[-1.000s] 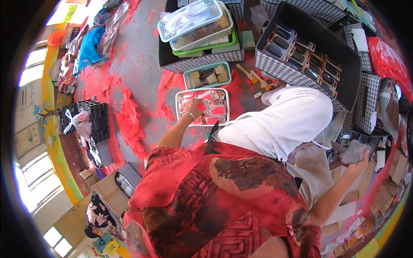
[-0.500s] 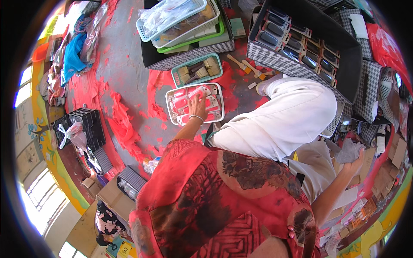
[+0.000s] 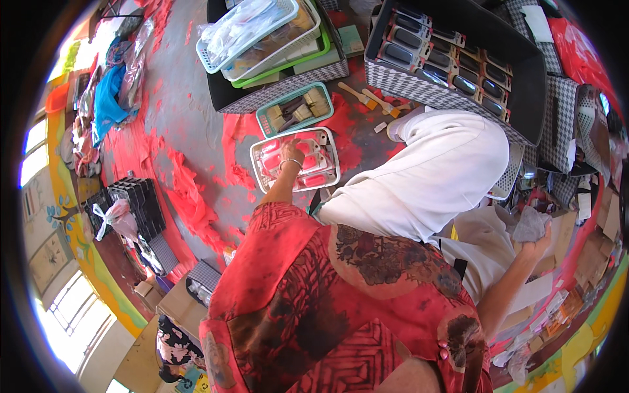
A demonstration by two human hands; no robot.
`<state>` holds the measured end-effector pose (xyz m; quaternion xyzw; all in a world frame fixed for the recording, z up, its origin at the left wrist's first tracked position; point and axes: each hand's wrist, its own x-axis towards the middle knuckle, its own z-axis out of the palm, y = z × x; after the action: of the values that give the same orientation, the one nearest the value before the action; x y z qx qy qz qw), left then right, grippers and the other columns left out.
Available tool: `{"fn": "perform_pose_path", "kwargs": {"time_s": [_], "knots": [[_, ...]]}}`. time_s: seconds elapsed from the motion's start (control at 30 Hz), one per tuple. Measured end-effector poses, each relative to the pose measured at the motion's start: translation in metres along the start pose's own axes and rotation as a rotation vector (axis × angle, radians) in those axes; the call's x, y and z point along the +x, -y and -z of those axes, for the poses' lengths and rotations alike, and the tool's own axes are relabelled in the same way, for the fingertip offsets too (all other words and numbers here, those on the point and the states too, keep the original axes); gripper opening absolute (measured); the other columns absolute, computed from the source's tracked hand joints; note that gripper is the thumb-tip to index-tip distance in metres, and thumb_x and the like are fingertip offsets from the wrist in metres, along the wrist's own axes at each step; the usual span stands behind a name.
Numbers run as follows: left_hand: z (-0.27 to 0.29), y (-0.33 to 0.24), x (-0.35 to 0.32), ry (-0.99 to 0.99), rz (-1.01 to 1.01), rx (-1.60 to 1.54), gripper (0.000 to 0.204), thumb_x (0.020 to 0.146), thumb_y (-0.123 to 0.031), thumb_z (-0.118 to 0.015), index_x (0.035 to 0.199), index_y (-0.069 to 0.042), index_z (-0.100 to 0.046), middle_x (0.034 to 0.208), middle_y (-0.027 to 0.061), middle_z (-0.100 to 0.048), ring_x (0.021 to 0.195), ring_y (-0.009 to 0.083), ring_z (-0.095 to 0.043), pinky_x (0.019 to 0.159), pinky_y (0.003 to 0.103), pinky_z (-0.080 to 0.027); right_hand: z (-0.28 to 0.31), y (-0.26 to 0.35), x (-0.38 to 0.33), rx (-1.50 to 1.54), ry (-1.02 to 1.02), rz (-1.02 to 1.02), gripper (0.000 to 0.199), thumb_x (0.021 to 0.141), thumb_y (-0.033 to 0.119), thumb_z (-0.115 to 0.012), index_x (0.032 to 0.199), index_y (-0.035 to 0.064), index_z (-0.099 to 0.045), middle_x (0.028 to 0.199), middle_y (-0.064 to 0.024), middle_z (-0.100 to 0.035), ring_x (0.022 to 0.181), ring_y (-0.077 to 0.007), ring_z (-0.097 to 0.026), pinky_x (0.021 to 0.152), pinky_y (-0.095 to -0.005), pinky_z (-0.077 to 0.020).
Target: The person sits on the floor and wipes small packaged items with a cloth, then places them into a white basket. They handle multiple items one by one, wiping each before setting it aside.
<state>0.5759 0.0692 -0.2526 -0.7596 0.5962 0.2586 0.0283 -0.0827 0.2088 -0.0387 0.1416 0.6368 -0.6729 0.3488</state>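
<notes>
My left hand [image 3: 291, 154] is down in a white plastic basket [image 3: 335, 171] on the floor ahead of me. Inside lie several red items in clear packs [image 3: 314, 178]; their exact kind is too small to make out. The hand touches the packs, and its fingertips are hidden from above, so I cannot tell whether it grips one. Out to my right side, my right hand [image 3: 538, 245] is closed on a crumpled, see-through greyish plastic bag [image 3: 529, 224]. Just beyond the white basket, a teal basket [image 3: 264, 124] holds several wide paintbrushes [image 3: 317, 103].
Two loose paintbrushes [image 3: 388, 107] lie near my white-trousered leg [image 3: 426, 177]. A checked box [image 3: 373, 73] of packaged dark brushes stands far right. Another box [image 3: 288, 85] carries stacked baskets. Black crates [image 3: 137, 203] stand left. Torn red sheeting [image 3: 190, 196] covers parts of the floor.
My left hand has shifted slightly left within the white basket, its spread fingers now bunched and less visible. My right hand still has the plastic bag, which looks fuller. The view has turned slightly.
</notes>
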Motion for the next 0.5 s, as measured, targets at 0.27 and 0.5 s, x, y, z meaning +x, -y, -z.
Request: {"fn": "perform_pose_path", "kwargs": {"time_s": [0.27,0.5], "knots": [[-0.019,0.001,0.005,0.054,0.013,0.006,0.047,0.07,-0.013,-0.06,0.116,-0.005,-0.052,0.115,0.0197,-0.052,0.11,0.0335,-0.047,0.094,0.039,-0.039,0.014,-0.002,0.01,-0.021,0.172,-0.01,0.029,0.087,0.029,-0.049,0.099,0.0038,-0.057,0.1,-0.0139,-0.06,0.092,-0.0297,-0.059,0.082,-0.0422,-0.0487],[0.021,-0.019,0.024,0.131,0.069,0.335,0.054,0.069,-0.012,-0.051,0.123,-0.009,-0.046,0.119,0.0234,-0.049,0.107,0.0385,-0.049,0.092,0.041,-0.041,0.013,0.056,-0.019,0.301,0.082,0.194,0.027,0.085,0.026,-0.05,0.098,0.0032,-0.055,0.098,-0.0162,-0.06,0.089,-0.0349,-0.059,0.082,-0.0501,-0.0469]]}}
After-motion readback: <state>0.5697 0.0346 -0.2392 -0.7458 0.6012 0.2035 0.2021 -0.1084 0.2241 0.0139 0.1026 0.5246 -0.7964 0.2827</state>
